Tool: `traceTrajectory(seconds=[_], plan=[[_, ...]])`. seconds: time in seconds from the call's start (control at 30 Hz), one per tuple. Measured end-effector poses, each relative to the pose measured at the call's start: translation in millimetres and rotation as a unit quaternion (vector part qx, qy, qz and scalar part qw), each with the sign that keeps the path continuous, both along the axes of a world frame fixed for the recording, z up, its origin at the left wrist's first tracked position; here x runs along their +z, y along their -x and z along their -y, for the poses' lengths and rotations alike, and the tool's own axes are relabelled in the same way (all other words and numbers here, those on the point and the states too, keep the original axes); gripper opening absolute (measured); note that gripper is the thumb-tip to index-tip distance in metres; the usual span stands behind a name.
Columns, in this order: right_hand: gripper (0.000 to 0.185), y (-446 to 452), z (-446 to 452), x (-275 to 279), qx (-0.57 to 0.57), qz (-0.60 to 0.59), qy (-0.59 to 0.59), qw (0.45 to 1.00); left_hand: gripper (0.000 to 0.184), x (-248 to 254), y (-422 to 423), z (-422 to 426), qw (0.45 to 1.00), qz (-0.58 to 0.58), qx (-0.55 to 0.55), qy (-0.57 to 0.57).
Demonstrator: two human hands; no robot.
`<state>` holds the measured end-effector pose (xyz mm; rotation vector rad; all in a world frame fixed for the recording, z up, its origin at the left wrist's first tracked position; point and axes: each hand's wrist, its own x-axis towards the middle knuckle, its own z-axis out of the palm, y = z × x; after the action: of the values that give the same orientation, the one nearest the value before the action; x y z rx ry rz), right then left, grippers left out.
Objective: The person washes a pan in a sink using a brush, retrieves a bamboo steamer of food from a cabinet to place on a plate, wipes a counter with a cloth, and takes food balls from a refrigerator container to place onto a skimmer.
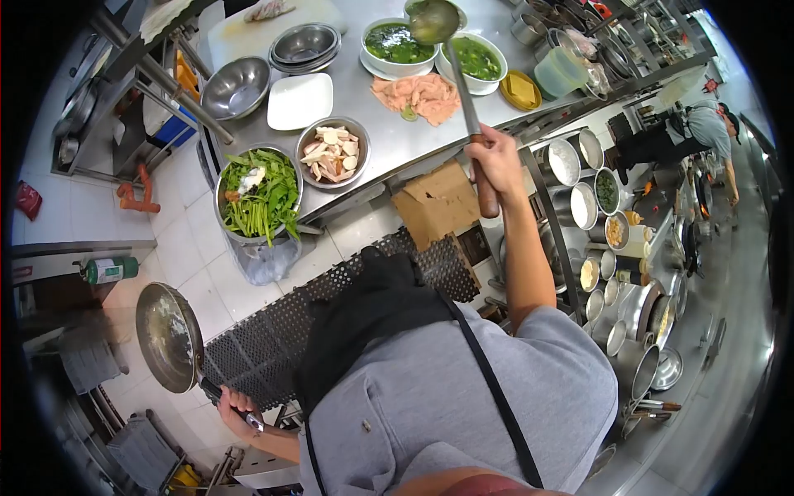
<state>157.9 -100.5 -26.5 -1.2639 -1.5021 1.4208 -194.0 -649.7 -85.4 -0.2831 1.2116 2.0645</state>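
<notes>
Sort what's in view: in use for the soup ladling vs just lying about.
In use, apparently:
ladle, in the right hand
bowls of green soup
frying pan, in the left hand; role unclear

Lying about, probably:
pink cloth
white square dish
cardboard
orange object on the floor
</notes>
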Motion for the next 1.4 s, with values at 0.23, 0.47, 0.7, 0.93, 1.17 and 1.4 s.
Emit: traceTrajectory(seconds=[0.23, 0.47, 0.7, 0.93, 1.17, 1.4], plan=[[0.034, 9.4, -18.9, -9.9, 0.054, -0.008, 0.047, 0.997, 0.016, 10.8, -32.6, -17.1, 0.999, -0.002, 0.035, 0.007], [0.011, -6.6, -17.8, 47.7, 0.020, -0.186, 0.144, 0.972, 0.018, 11.3, -34.6, -22.9, 0.999, 0.011, 0.049, 0.017], [0.012, -21.6, -40.6, 28.9, 0.084, -0.324, 0.257, 0.907, 0.016, 8.9, -26.6, -31.5, 0.999, 0.000, 0.039, 0.038], [0.055, -55.4, -40.7, 61.8, 0.178, -0.571, 0.270, 0.754, 0.018, 6.4, -12.2, -40.7, 1.000, 0.010, -0.002, -0.002], [0.041, -75.0, -4.9, 73.6, 0.013, -0.236, 0.057, 0.970, 0.026, 11.0, 1.4, -54.5, 0.999, 0.035, -0.018, -0.017], [0.033, -43.2, 6.7, -0.6, -0.079, 0.342, -0.227, 0.908, 0.025, 7.7, 20.2, -46.1, 0.999, 0.034, -0.021, -0.001]])
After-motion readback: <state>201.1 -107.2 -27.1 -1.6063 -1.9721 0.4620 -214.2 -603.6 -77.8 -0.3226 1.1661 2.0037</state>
